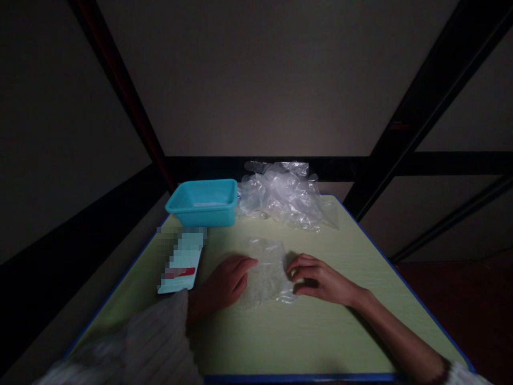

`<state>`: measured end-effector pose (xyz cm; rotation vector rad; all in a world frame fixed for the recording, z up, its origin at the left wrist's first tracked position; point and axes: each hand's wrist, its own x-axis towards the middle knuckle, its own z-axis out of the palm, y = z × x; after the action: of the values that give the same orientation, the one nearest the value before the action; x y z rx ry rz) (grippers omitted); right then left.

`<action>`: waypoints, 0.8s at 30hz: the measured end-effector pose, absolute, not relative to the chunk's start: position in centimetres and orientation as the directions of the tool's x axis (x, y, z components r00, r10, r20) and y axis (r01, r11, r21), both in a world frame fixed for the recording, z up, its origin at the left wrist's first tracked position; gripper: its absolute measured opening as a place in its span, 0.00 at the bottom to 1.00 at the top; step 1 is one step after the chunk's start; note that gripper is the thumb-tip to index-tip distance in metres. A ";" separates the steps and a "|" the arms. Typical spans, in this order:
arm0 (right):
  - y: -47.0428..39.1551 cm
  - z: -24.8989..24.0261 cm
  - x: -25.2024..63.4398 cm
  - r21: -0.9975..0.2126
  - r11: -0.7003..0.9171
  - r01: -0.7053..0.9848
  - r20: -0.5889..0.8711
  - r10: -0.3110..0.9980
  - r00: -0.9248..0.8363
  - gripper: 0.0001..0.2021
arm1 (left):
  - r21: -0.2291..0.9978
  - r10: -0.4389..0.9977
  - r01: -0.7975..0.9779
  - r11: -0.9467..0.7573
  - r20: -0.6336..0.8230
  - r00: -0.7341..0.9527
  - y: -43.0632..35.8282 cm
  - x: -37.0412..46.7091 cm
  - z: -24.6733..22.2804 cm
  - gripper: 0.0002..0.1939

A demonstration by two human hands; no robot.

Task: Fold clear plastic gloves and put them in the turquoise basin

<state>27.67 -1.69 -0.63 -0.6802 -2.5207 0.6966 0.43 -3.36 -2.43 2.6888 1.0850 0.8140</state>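
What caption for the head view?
Left hand and right hand at flat clear plastic; teal tub and plastic heap behind.

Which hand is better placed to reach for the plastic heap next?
Probably the right hand: it lies roughly in front of the plastic heap, at the right edge of the flat plastic. The left hand sits farther left, partly over the flat plastic.

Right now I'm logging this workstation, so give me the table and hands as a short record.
Left hand: partly over flat clear plastic
Right hand: curled, at that plastic's right edge; contact unclear
Table: pale green, blue edging
Far side: turquoise tub, left; crumpled clear heap, right
Near tub: pale flat object, red mark, partly pixelated
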 end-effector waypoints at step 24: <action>-4.1 0.5 27.5 -0.155 0.911 0.383 0.252 0.411 -0.876 0.15 | 0.465 0.734 0.569 -0.679 0.397 0.552 -3.3 0.8 -2.5 0.14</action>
<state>27.50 -4.07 0.52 -0.5925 -2.7929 0.1457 0.84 -3.30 -2.47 2.5078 1.0805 0.8351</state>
